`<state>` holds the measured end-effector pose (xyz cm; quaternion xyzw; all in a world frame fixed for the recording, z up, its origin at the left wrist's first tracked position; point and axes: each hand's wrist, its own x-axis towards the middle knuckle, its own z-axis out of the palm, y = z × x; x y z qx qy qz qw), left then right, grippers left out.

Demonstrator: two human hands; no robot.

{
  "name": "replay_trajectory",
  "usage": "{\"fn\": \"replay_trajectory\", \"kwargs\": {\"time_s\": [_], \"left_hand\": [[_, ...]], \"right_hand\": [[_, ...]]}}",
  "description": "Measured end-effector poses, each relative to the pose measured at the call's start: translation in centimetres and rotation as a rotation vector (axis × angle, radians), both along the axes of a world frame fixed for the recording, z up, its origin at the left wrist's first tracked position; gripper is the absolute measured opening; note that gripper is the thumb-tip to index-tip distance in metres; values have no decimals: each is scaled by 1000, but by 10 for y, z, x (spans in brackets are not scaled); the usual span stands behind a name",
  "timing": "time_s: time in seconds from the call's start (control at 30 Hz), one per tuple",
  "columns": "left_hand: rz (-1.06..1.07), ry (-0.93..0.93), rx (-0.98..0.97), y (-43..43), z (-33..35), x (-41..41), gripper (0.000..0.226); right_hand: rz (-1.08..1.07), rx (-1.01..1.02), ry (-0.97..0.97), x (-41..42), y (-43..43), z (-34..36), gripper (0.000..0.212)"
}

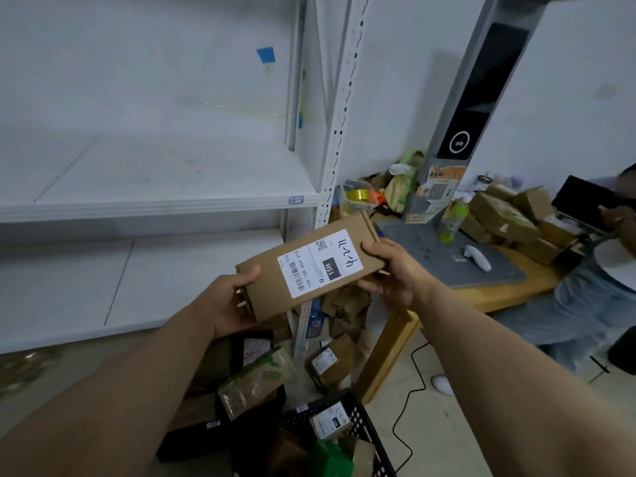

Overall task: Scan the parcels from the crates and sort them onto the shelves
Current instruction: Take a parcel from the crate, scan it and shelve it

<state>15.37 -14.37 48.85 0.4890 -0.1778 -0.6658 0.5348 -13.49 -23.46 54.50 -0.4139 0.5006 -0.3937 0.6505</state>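
Here both hands grip the parcel's ends beside the shelf edge.

brown parcel, white label; black crate; white shelves.

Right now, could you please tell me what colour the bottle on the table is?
The bottle is yellow-green, seen best in the head view.

Forearms, left hand and right hand are bare.
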Motion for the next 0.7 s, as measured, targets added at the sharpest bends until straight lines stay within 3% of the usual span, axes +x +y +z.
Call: {"fn": "replay_trajectory", "kwargs": {"time_s": [0.03, 0.1, 0.17, 0.27, 0.43, 0.57, 0.7], "left_hand": [[79, 31, -31, -6, 1, -3, 45], [210, 84, -96, -18, 3, -15, 33], [275, 76, -131, -32, 4, -35, 31], [360, 63, -123, -52, 0, -66, 38], [458, 156, -60, -86, -6, -124, 18], [338, 177, -2, -113, -8, -170, 20], [296, 56, 74, -140, -15, -197, 28]], "right_hand": [[16, 7, 0, 0, -7, -1, 82], [18, 28, -31, -2, -19, -6, 45], [25, 61, -66, -6, -26, -12, 29], [44, 111, -97, -20, -41, -27, 30], [69, 178, -169, -53, -68, -51, 70], [240, 256, -123, -75, -81, -61, 54], [319, 365, 8, -96, -105, -79, 45]]}}
